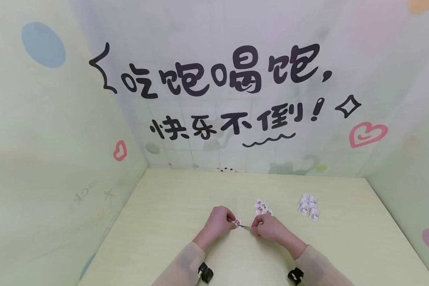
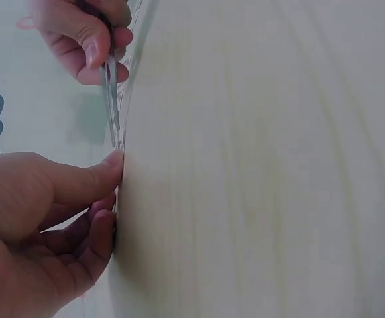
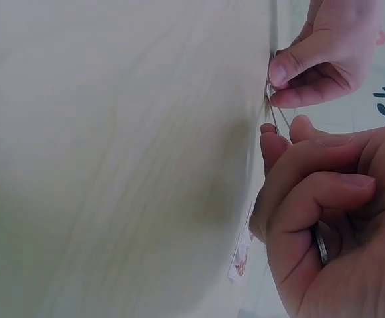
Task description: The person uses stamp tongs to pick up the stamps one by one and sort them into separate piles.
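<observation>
My left hand [image 1: 219, 221] pinches a small white card-like piece [image 1: 238, 222] with a reddish print between thumb and fingers, low over the table. From the right, my right hand [image 1: 268, 227] grips slim metal tweezers [image 2: 111, 99]. The tweezers' tips reach the piece right beside the left fingertips; whether they grasp it cannot be made out. Just behind the right hand lies a cluster of similar printed pieces [image 1: 261, 206], partly covered by that hand. In the right wrist view, one printed piece [image 3: 240, 260] shows beside the curled right fingers.
Farther right on the pale wooden table [image 1: 157, 222] lies a second group of small white printed pieces [image 1: 308, 206], overlapping one another. A printed curtain wall [image 1: 207, 159] stands along the back edge, with more panels at both sides. Black bands [image 1: 205, 273] sit at both wrists.
</observation>
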`<action>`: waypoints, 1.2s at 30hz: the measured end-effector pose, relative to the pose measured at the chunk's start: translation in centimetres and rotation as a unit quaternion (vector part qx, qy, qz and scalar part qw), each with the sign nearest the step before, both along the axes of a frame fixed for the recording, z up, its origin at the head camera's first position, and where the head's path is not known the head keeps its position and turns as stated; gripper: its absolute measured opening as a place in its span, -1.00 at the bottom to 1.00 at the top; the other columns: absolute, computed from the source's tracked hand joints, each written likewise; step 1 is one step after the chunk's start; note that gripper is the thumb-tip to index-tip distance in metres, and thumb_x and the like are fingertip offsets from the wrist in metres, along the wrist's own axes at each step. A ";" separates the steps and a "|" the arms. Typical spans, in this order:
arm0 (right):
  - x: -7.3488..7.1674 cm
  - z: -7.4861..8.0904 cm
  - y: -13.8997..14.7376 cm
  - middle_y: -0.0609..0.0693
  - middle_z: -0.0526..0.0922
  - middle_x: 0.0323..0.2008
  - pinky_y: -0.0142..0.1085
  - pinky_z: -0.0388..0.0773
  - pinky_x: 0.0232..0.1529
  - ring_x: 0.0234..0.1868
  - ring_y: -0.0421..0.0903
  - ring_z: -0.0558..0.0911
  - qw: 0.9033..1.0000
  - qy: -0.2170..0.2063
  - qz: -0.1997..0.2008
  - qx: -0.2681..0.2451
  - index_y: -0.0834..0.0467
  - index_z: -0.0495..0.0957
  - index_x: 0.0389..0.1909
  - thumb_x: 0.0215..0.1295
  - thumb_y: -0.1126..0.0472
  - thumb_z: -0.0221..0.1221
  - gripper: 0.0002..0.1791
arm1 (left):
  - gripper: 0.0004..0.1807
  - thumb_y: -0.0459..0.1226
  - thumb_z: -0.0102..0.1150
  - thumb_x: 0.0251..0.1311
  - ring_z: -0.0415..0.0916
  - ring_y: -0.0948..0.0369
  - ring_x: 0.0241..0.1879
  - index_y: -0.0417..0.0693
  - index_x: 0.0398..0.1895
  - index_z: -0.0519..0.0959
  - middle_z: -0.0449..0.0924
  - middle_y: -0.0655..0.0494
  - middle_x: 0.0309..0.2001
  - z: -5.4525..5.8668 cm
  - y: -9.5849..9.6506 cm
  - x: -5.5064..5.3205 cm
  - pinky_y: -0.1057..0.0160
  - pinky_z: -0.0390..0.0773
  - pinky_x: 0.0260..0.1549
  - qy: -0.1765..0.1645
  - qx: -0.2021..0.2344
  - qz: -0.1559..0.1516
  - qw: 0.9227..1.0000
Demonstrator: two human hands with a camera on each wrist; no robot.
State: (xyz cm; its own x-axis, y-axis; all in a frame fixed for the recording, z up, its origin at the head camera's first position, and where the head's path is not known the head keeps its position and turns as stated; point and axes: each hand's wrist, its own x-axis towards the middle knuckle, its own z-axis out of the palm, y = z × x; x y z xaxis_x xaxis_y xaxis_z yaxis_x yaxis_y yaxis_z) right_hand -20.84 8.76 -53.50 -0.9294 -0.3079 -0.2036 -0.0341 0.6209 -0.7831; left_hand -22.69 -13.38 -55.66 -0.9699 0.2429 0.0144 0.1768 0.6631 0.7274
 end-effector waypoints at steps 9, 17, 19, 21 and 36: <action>-0.1 -0.1 0.1 -0.04 0.57 -0.47 -0.26 0.43 -0.39 -0.46 -0.09 0.49 1.000 0.000 0.005 -0.004 0.13 0.65 -0.37 0.36 0.31 0.34 -0.90 | -0.85 -0.49 0.58 0.06 0.55 0.30 -0.42 -0.22 -0.34 0.77 0.65 0.19 -0.46 0.1 0.0 -0.4 0.31 0.62 -0.36 -0.012 0.016 0.005 1.000; 0.3 -0.3 -0.1 -0.03 0.56 -0.49 -0.25 0.44 -0.40 -0.48 -0.10 0.48 1.000 -0.002 0.000 0.001 0.12 0.64 -0.36 0.38 0.30 0.34 -0.89 | -0.84 -0.50 0.59 0.05 0.55 0.29 -0.43 -0.20 -0.36 0.76 0.63 0.20 -0.46 0.0 -0.2 -0.2 0.31 0.62 -0.37 -0.022 0.025 0.012 0.999; 0.5 -0.3 -0.1 -0.02 0.56 -0.50 -0.24 0.43 -0.41 -0.50 -0.10 0.48 1.000 -0.003 -0.004 0.000 0.12 0.64 -0.37 0.37 0.31 0.34 -0.89 | -0.84 -0.50 0.59 0.06 0.55 0.29 -0.43 -0.19 -0.36 0.76 0.64 0.20 -0.46 -0.1 -0.2 -0.1 0.32 0.61 -0.37 -0.027 0.031 0.011 0.999; 0.7 -0.3 -0.1 -0.02 0.55 -0.50 -0.24 0.43 -0.42 -0.51 -0.10 0.47 1.000 -0.001 -0.004 -0.002 0.12 0.64 -0.37 0.37 0.31 0.35 -0.89 | -0.84 -0.51 0.59 0.05 0.56 0.29 -0.43 -0.19 -0.36 0.76 0.64 0.20 -0.46 -0.2 -0.3 0.1 0.32 0.62 -0.37 -0.031 0.037 0.012 0.999; 0.7 -0.6 0.1 -0.06 0.58 -0.43 -0.21 0.38 -0.33 -0.39 -0.06 0.47 0.999 0.031 -0.004 0.012 0.07 0.64 -0.39 0.34 0.28 0.37 -0.87 | -0.81 -0.51 0.61 0.01 0.57 0.24 -0.43 -0.18 -0.36 0.76 0.65 0.17 -0.46 -0.5 -0.4 -0.1 0.30 0.63 -0.37 -0.036 0.064 0.016 0.997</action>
